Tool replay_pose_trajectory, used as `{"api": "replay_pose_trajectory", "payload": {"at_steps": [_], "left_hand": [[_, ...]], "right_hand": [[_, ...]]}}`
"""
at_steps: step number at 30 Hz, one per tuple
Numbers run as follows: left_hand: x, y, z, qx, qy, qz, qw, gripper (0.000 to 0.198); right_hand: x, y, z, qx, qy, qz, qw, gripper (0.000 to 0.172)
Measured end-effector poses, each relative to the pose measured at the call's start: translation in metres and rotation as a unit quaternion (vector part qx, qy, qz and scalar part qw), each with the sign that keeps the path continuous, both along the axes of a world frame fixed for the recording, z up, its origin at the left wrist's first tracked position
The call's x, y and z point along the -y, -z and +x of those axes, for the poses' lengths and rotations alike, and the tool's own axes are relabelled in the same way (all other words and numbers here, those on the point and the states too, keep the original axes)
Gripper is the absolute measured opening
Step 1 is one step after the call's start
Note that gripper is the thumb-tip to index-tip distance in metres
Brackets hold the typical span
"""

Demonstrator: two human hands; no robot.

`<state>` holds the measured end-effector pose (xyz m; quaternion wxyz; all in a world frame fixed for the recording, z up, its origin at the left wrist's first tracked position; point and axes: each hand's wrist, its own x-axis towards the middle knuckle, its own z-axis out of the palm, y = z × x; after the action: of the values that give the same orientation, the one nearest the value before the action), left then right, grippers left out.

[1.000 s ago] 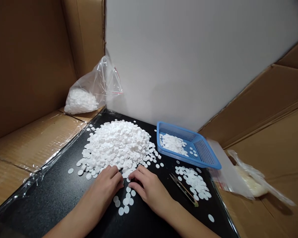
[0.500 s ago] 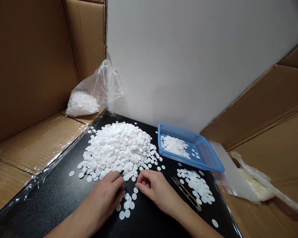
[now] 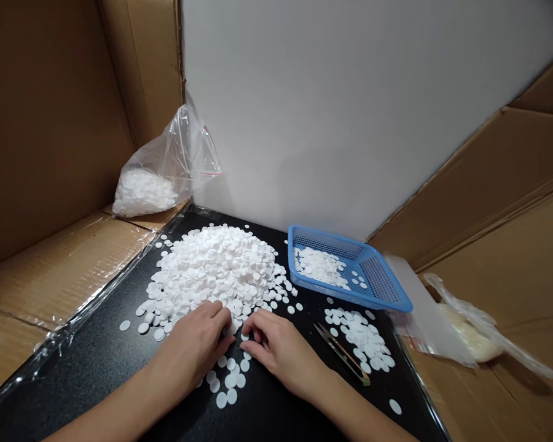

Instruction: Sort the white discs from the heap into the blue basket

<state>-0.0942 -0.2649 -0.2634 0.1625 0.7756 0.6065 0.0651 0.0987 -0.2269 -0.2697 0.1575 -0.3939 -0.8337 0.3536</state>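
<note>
A large heap of white discs point(image 3: 216, 264) lies on the black table point(image 3: 105, 368). At the heap's front edge is my left hand point(image 3: 203, 337), its fingers curled down among the discs; what they hold, if anything, is hidden. Just right of it, my right hand point(image 3: 271, 347) has its thumb and index finger bent toward each other around a disc point(image 3: 244, 336) near the fingertips; whether it is gripped is unclear. Several loose discs point(image 3: 231, 380) lie on the table in front of and between the hands.
A blue basket point(image 3: 396, 302) with discs stands behind the right hand. Thread snips point(image 3: 341, 353) and a smaller disc pile point(image 3: 366, 341) lie to the right. A clear bag of white pieces point(image 3: 145, 190) is back left; another bag point(image 3: 474, 337) lies right. Cardboard and a grey wall surround the table.
My left hand has moved forward onto the heap's edge, and my right hand has shifted slightly left and forward. The whole view has shifted a little.
</note>
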Motion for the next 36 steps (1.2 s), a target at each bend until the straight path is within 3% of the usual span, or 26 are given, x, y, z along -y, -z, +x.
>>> {"api": "replay_pose_trajectory", "payload": {"at_steps": [5, 8, 13, 20, 23, 26, 30, 32, 36], "left_hand": [[0.009, -0.003, -0.005, 0.042, 0.005, -0.022, 0.999, 0.012], [0.017, 0.0, -0.013, 0.082, 0.006, -0.025, 0.996, 0.013], [0.021, 0.002, -0.022, 0.087, -0.003, -0.04, 0.995, 0.008], [0.01, 0.002, -0.018, 0.056, 0.016, 0.011, 0.998, 0.013], [0.006, 0.003, -0.011, 0.047, 0.034, 0.019, 0.998, 0.012], [0.005, 0.002, -0.006, 0.049, 0.041, 0.01, 0.998, 0.015], [0.005, 0.002, -0.005, 0.066, 0.035, -0.008, 0.997, 0.019], [0.007, 0.006, -0.008, 0.093, 0.033, -0.011, 0.995, 0.024], [0.011, 0.012, -0.019, 0.176, 0.026, -0.003, 0.984, 0.037]], "right_hand": [[0.001, -0.004, 0.0, -0.033, -0.021, -0.042, 0.998, 0.014], [0.002, 0.001, -0.003, -0.039, -0.025, 0.016, 0.999, 0.009], [0.0, 0.012, -0.007, -0.001, -0.05, 0.103, 0.993, 0.023], [-0.004, 0.016, -0.008, 0.033, -0.071, 0.174, 0.982, 0.011], [-0.002, 0.012, -0.007, -0.004, -0.066, 0.13, 0.989, 0.011], [0.001, 0.004, -0.005, -0.049, -0.016, 0.03, 0.998, 0.012], [-0.001, -0.005, -0.002, -0.033, 0.049, -0.112, 0.992, 0.016], [-0.004, -0.007, 0.0, -0.017, 0.073, -0.125, 0.989, 0.015], [-0.007, -0.007, 0.003, -0.009, 0.074, -0.053, 0.996, 0.016]]}}
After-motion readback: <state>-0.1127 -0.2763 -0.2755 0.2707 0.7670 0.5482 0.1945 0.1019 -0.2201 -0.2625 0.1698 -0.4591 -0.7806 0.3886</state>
